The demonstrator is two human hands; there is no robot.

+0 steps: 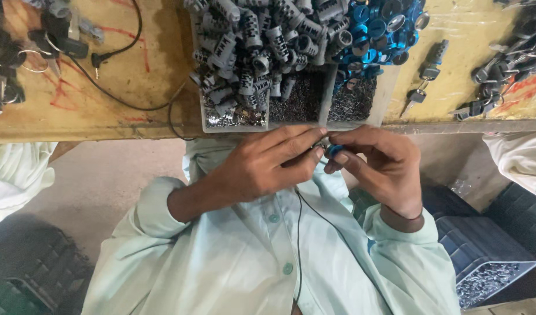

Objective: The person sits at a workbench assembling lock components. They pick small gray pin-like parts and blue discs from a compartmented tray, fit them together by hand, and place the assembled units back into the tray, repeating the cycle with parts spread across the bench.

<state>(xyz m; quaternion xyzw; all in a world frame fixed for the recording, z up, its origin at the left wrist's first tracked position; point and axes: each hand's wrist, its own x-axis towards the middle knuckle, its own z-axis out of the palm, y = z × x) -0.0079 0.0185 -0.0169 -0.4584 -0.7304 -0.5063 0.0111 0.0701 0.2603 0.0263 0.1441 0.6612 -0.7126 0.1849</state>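
Note:
My left hand (262, 166) and my right hand (378, 166) meet just below the workbench edge, fingertips together. My right hand pinches a small blue cap-like part (336, 151). My left hand's fingers close around a small dark metal piece (315, 147), mostly hidden by the fingers. Directly above the hands stands a clear divided tray (323, 111) with heaps of grey cylinder parts (250, 41), blue ring parts (378, 29) and small metal bits (352, 102).
The yellow workbench (122, 70) carries a black cable (119, 99), key bunches at left (23, 52) and right (507, 76), and loose keys (425, 79). A dark crate (483, 256) with metal parts sits at lower right. White cloth lies at both sides.

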